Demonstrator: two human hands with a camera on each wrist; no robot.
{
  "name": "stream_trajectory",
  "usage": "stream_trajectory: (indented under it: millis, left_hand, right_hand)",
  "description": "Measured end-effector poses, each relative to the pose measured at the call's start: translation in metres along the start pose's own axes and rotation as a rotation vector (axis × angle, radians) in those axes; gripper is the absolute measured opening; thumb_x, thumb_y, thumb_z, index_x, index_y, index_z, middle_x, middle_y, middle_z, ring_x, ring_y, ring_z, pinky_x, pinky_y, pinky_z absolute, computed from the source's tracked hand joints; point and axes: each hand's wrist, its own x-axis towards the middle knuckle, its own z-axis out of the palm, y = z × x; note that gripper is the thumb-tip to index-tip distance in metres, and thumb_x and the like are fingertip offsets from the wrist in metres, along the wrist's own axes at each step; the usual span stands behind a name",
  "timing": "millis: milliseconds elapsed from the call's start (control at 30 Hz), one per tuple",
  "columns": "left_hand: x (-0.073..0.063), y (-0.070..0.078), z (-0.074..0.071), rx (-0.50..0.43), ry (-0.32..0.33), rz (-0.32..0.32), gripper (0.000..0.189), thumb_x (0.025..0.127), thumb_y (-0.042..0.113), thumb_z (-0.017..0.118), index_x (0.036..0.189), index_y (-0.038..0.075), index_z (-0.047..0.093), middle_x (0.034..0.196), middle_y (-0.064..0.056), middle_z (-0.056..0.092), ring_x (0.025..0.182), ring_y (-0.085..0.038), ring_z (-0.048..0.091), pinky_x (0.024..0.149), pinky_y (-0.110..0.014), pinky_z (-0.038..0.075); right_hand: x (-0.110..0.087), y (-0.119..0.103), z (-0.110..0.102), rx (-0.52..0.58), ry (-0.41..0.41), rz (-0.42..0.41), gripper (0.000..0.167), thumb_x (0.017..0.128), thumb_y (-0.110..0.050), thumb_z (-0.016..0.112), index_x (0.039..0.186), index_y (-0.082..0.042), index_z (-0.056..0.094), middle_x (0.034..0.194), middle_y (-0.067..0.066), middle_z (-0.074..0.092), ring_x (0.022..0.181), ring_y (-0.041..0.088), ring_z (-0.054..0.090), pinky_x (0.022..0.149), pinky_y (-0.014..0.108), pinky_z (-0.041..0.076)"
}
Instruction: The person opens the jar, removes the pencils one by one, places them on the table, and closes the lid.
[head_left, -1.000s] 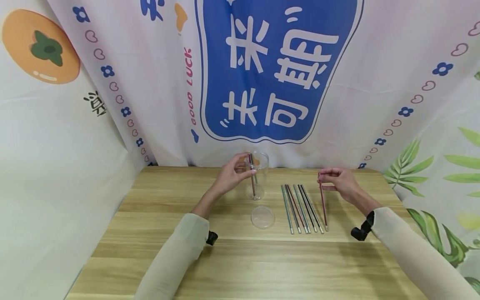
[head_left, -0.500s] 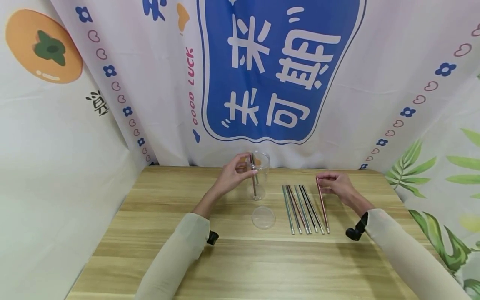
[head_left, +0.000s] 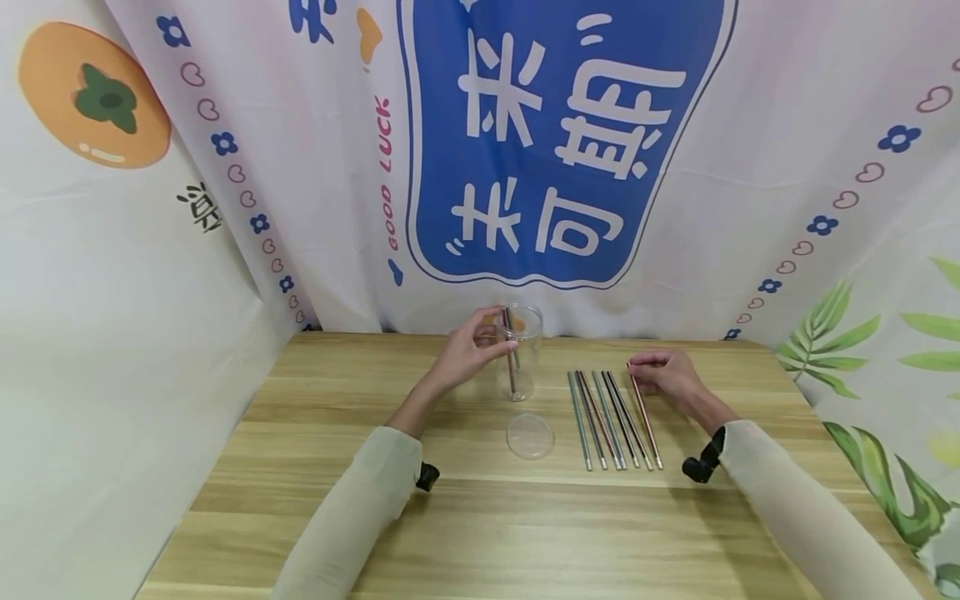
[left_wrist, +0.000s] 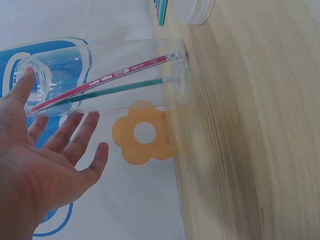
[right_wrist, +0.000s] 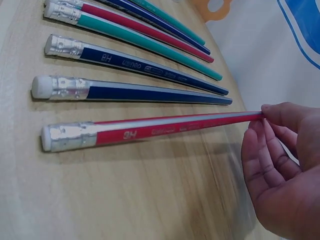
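My left hand (head_left: pixel 470 346) holds a clear jar (left_wrist: pixel 125 52) near its rim, with the thumb at the mouth and the fingers along the side. Inside the jar lean a red pencil (left_wrist: pixel 117 75) and a green pencil (left_wrist: pixel 120 89), eraser ends at the base. My right hand (head_left: pixel 666 379) pinches the eraserless end of another red pencil (right_wrist: pixel 165 125) between thumb and fingers. That pencil's eraser end is low at the tabletop, on the right side of a row of red, green and dark blue pencils (right_wrist: pixel 155 70).
A round clear lid (head_left: pixel 530 436) lies on the wooden table (head_left: pixel 480 533) in front of the jar. A printed cloth (head_left: pixel 345 167) hangs right behind the table's far edge. Black straps with small devices (head_left: pixel 703 464) sit on the wrists.
My right hand has moved left and down, bringing the pinched red pencil lower and nearer the row. The left hand stays at the jar.
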Motion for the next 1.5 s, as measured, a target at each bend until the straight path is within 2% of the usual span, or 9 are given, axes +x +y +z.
stream_trajectory:
  millis: [200,400,700,933,1167,1367,1500]
  left_hand:
    - [-0.001,0.000,0.001,-0.011,-0.001,-0.007,0.072,0.094,0.038,0.083,0.156,0.025,0.049,0.140,-0.010,0.067,0.129,-0.030,0.065,0.104,-0.053,0.057]
    - [-0.001,0.001,0.001,-0.008,-0.002,-0.005,0.072,0.094,0.037,0.083,0.156,0.026,0.049,0.141,-0.011,0.067,0.129,-0.031,0.065,0.104,-0.053,0.057]
    - [0.000,0.000,0.000,-0.012,-0.005,0.001,0.071,0.094,0.036,0.083,0.156,0.025,0.050,0.142,-0.011,0.067,0.130,-0.031,0.065,0.105,-0.053,0.057]
    - [-0.001,0.001,0.000,-0.015,-0.009,-0.001,0.070,0.095,0.035,0.083,0.156,0.026,0.049,0.142,-0.011,0.066,0.131,-0.031,0.064,0.106,-0.053,0.057]
    - [-0.001,0.001,0.000,-0.010,-0.008,-0.008,0.071,0.094,0.037,0.083,0.156,0.027,0.049,0.142,-0.011,0.066,0.131,-0.031,0.064,0.106,-0.053,0.056]
    - [-0.001,0.000,0.000,-0.009,-0.005,-0.001,0.072,0.094,0.038,0.084,0.156,0.026,0.049,0.144,-0.013,0.065,0.132,-0.033,0.064,0.106,-0.054,0.056]
    - [-0.001,0.000,0.001,-0.009,-0.007,0.002,0.072,0.094,0.037,0.083,0.156,0.026,0.049,0.143,-0.013,0.065,0.131,-0.033,0.064,0.106,-0.054,0.056]
  right_hand:
    - [0.000,0.003,0.005,-0.009,0.025,0.009,0.033,0.096,0.002,0.075,0.124,0.017,0.065,0.098,0.008,0.081,0.079,0.010,0.076,0.072,0.027,0.066]
    - [0.000,0.004,0.011,-0.068,0.054,-0.006,0.035,0.097,0.002,0.074,0.124,0.020,0.064,0.098,0.008,0.081,0.078,0.008,0.076,0.070,0.025,0.065]
    - [0.003,0.010,0.013,-0.201,0.107,-0.010,0.031,0.095,-0.002,0.079,0.120,0.014,0.070,0.099,0.008,0.081,0.077,0.005,0.073,0.070,0.023,0.064]
    - [-0.001,0.008,0.018,-0.294,0.139,-0.040,0.028,0.095,-0.005,0.080,0.116,0.011,0.073,0.104,0.017,0.080,0.077,0.006,0.073,0.069,0.021,0.063]
    - [0.000,0.010,0.020,-0.359,0.168,-0.066,0.023,0.093,-0.007,0.082,0.109,0.007,0.076,0.099,0.013,0.081,0.076,0.005,0.073,0.068,0.019,0.061]
    - [-0.001,0.013,0.020,-0.493,0.212,-0.102,0.025,0.093,-0.019,0.084,0.106,0.001,0.079,0.097,0.010,0.081,0.079,0.005,0.071,0.072,0.013,0.052]
    - [-0.001,0.014,0.020,-0.493,0.205,-0.113,0.026,0.093,-0.018,0.084,0.107,0.003,0.078,0.096,0.011,0.081,0.078,0.005,0.071,0.071,0.014,0.053]
